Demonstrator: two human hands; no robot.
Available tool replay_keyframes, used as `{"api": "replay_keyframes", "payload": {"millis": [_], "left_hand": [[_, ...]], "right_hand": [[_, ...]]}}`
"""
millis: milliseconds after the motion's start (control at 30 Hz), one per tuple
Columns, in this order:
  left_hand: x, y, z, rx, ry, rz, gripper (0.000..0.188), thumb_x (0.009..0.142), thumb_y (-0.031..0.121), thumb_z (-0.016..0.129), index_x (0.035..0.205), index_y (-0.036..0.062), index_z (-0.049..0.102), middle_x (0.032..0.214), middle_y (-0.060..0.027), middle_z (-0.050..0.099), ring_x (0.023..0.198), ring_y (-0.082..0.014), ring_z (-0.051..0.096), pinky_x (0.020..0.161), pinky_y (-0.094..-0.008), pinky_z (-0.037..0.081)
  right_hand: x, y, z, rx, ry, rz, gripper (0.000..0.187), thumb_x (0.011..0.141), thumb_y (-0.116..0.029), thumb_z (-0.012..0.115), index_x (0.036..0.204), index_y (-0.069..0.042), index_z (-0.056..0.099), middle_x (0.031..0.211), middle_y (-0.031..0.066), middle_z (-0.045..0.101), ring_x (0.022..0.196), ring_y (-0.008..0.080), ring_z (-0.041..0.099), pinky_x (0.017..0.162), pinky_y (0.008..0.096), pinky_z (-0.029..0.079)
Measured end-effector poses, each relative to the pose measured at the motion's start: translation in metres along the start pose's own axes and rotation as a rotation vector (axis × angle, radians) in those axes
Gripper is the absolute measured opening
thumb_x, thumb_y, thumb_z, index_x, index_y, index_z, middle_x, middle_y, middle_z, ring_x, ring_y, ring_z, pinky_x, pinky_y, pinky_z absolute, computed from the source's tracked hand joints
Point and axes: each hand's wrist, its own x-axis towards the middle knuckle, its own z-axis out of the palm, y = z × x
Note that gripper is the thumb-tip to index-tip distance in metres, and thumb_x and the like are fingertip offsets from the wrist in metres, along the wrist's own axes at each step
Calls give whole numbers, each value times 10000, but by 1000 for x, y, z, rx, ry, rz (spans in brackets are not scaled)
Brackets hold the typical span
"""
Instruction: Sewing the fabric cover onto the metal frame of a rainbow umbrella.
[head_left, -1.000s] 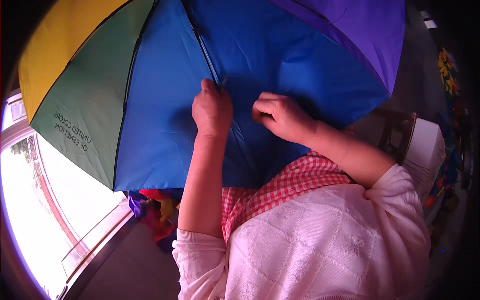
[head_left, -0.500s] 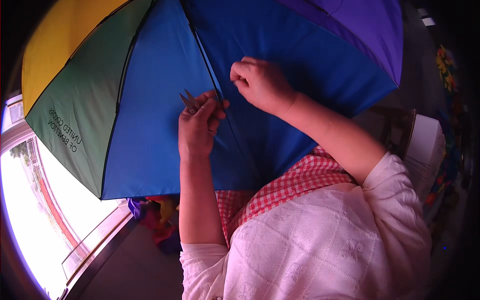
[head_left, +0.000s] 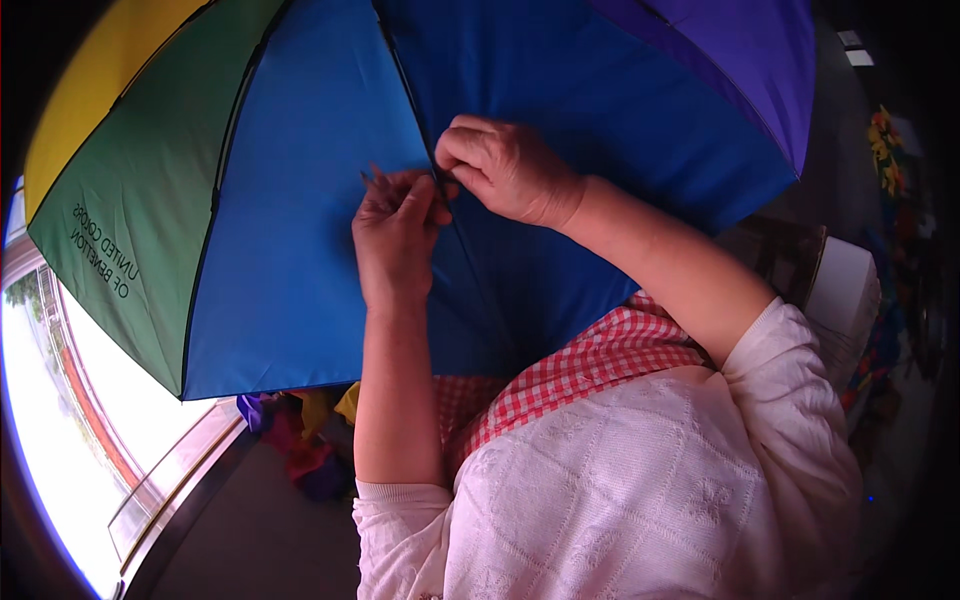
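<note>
An opened umbrella with yellow, green, blue and purple panels spreads across my front. A thin dark rib runs down between two blue panels to my fingers. My left hand is closed, its thumb and fingertips pinching at the rib. Tucked in that hand is a pair of small scissors, only the blurred pointed blades showing above the fingers. Against the rib's right side, my right hand is closed in a pinch, its fingertips close to the left ones. Whatever it pinches is too small or hidden.
Below the umbrella's lower left edge lies a heap of colourful fabric. A bright window fills the left side. To the right of my arm stands a white box-like object, with colourful flower-like pieces beyond it.
My right hand has moved left and slightly down to the rib, beside my left fingertips. The left hand has turned, hiding more of the scissors. The umbrella has shifted slightly left.
</note>
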Motion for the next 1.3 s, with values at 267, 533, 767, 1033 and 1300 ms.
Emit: {"api": "replay_keyframes", "payload": {"millis": [267, 533, 767, 1033, 1300], "left_hand": [[-7, -2, 4, -78, 74, 88, 87, 946, 149, 483, 920, 67, 482, 819, -129, 686, 554, -71, 543, 426, -181, 312], [-8, 0, 3, -104, 69, 65, 121, 962, 194, 452, 919, 81, 456, 835, -151, 686, 574, -81, 569, 426, -185, 311], [-8, 2, 5, -89, 77, 41, 121, 964, 191, 450, 914, 80, 457, 840, -150, 689, 600, -90, 595, 425, -186, 313], [-8, 1, 1, -77, 46, 25, 125, 967, 193, 456, 908, 82, 461, 845, -153, 689, 604, -96, 601, 436, -188, 331], [-9, 3, 1, -108, 25, 34, 138, 972, 209, 468, 906, 89, 469, 864, -163, 689, 613, -105, 613, 446, -192, 350]], "right_hand": [[-8, -2, -14, 146, 44, 107, 175, 758, 84, 605, 891, -23, 567, 846, 60, 565, 686, 163, 593, 605, 266, 478], [-13, 1, -15, 136, 19, 128, 159, 778, 78, 594, 902, -21, 581, 865, 54, 575, 709, 142, 590, 627, 248, 477], [-13, 1, -16, 85, -2, 105, 117, 792, 60, 588, 880, -17, 580, 838, 65, 587, 735, 185, 597, 650, 270, 482], [-12, 2, -16, 89, -9, 108, 95, 800, 48, 584, 871, -15, 580, 834, 70, 589, 741, 190, 599, 651, 273, 480], [-12, 3, -18, 88, -28, 111, 84, 807, 37, 584, 874, -14, 579, 830, 70, 589, 740, 188, 600, 651, 272, 478]]}}
